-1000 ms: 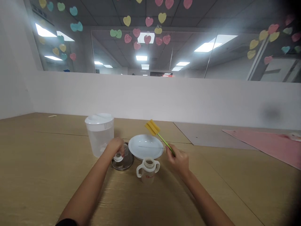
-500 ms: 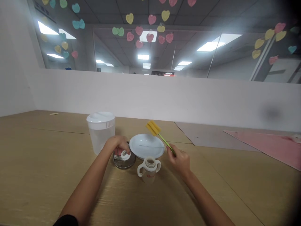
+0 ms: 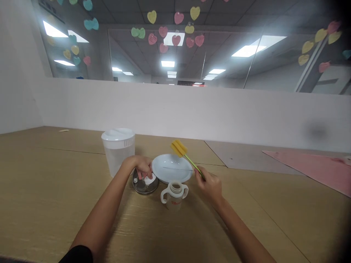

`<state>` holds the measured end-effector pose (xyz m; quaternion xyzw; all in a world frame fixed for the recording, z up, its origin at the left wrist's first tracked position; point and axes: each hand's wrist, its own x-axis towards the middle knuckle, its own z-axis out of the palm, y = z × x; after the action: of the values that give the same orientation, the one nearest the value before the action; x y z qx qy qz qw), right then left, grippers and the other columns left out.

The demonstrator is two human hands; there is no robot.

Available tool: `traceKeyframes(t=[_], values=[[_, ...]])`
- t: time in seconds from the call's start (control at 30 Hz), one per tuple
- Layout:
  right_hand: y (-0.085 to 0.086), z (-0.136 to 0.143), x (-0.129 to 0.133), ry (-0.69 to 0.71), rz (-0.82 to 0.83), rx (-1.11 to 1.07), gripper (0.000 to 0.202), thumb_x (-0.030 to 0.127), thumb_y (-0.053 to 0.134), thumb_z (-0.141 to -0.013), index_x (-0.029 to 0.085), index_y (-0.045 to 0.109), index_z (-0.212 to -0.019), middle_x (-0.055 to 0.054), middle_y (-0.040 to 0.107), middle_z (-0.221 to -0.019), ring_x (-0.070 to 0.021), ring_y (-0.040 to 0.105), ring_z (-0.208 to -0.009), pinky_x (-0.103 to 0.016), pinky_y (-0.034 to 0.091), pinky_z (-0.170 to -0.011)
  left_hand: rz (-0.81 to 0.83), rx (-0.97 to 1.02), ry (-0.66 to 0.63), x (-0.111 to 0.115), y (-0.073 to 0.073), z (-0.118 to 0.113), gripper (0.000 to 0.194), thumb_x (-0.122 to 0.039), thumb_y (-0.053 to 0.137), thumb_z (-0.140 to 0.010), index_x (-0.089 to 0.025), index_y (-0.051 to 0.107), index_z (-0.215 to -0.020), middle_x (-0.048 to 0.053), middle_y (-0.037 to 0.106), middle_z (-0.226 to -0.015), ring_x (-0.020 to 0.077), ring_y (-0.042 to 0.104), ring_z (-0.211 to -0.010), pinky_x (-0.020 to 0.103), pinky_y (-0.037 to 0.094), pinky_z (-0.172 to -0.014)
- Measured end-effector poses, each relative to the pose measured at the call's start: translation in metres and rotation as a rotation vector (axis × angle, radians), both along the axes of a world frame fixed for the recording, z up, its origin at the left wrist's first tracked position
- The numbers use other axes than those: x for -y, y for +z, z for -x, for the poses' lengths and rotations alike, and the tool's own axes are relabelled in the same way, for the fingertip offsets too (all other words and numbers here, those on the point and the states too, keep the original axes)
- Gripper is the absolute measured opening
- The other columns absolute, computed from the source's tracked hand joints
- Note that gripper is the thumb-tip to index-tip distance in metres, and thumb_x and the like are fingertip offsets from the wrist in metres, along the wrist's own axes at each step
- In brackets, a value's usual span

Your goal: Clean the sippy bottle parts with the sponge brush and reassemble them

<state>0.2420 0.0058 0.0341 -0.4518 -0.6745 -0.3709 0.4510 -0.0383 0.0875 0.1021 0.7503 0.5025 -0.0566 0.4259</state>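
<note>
My right hand (image 3: 210, 184) is closed round the green handle of a sponge bottle brush (image 3: 179, 148), its yellow head held up above a white bowl (image 3: 171, 169). Over a round metal dish (image 3: 145, 189) my left hand (image 3: 142, 167) reaches down with curled fingers. They pinch a white bottle collar (image 3: 150, 179), partly hidden by the fingertips. Small pieces lie in the dish, too blurred to name. Between my hands a baby bottle (image 3: 175, 199) with two white handles stands upright and uncapped.
A translucent bucket (image 3: 117, 153) with a white lid stands behind my left forearm. A pink sheet (image 3: 315, 168) lies at the right on the wooden table (image 3: 68, 204). Along the back runs a white wall (image 3: 175, 109) with glass above it.
The white collar has tilted and shifted slightly right and up under my left fingers. My right hand keeps the brush almost in place. The view has shifted slightly.
</note>
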Motion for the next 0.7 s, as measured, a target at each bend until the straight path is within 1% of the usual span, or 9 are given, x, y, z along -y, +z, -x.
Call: traceKeyframes(t=[0.13,0.27,0.37,0.47,0.57,0.7], values=[[0.0,0.0,0.0,-0.007,-0.003,0.0,0.029,0.027,0.045,-0.091,0.015,0.069,-0.078,0.003,0.052,-0.042,-0.0066,0.044,-0.036,-0.019,0.029,-0.043,0.003,0.079,-0.04,0.001,0.004,0.009,0.04,-0.019,0.076,-0.042,-0.017,0.06,-0.078,0.001,0.068,-0.081,0.0187,0.065,-0.079,0.028,0.056,-0.069],[0.001,0.0,0.0,-0.01,-0.009,0.009,0.031,0.027,0.045,-0.091,0.014,0.069,-0.078,0.003,0.051,-0.041,-0.0063,0.043,-0.035,-0.019,0.029,-0.043,-0.086,0.155,-0.099,-0.002,0.008,0.019,0.044,-0.023,0.078,-0.043,-0.018,0.061,-0.083,0.001,0.069,-0.084,0.0182,0.065,-0.082,0.025,0.054,-0.072],[0.0,0.0,0.0,-0.015,-0.005,0.013,0.031,0.028,0.045,-0.092,0.015,0.069,-0.078,0.003,0.052,-0.041,-0.0065,0.043,-0.036,-0.019,0.029,-0.043,-0.194,0.024,-0.033,-0.005,0.008,0.021,0.04,-0.028,0.077,-0.046,-0.018,0.061,-0.081,0.002,0.069,-0.083,0.0176,0.065,-0.076,0.024,0.054,-0.067],[0.0,-0.001,-0.001,-0.011,-0.015,0.023,0.031,0.028,0.045,-0.092,0.015,0.069,-0.077,0.003,0.053,-0.041,-0.0067,0.044,-0.036,-0.019,0.029,-0.043,-0.222,-0.135,0.047,-0.004,0.005,0.013,0.033,-0.029,0.078,-0.045,-0.015,0.059,-0.068,0.004,0.066,-0.066,0.0194,0.063,-0.061,0.028,0.053,-0.056],[0.0,-0.001,-0.001,-0.002,-0.022,0.037,0.029,0.026,0.046,-0.091,0.014,0.068,-0.078,0.003,0.054,-0.042,-0.0067,0.045,-0.036,-0.019,0.029,-0.044,-0.191,-0.198,0.058,-0.001,0.001,0.0,0.029,-0.03,0.078,-0.047,-0.014,0.056,-0.058,0.004,0.062,-0.055,0.0194,0.061,-0.054,0.029,0.052,-0.053],[0.001,-0.001,0.0,-0.004,-0.019,0.048,0.028,0.026,0.047,-0.091,0.013,0.069,-0.079,0.002,0.055,-0.043,-0.0069,0.046,-0.037,-0.019,0.03,-0.044,-0.192,-0.226,0.044,0.004,-0.003,-0.013,0.025,-0.031,0.076,-0.052,-0.014,0.06,-0.061,0.003,0.062,-0.054,0.0192,0.061,-0.052,0.03,0.053,-0.054]])
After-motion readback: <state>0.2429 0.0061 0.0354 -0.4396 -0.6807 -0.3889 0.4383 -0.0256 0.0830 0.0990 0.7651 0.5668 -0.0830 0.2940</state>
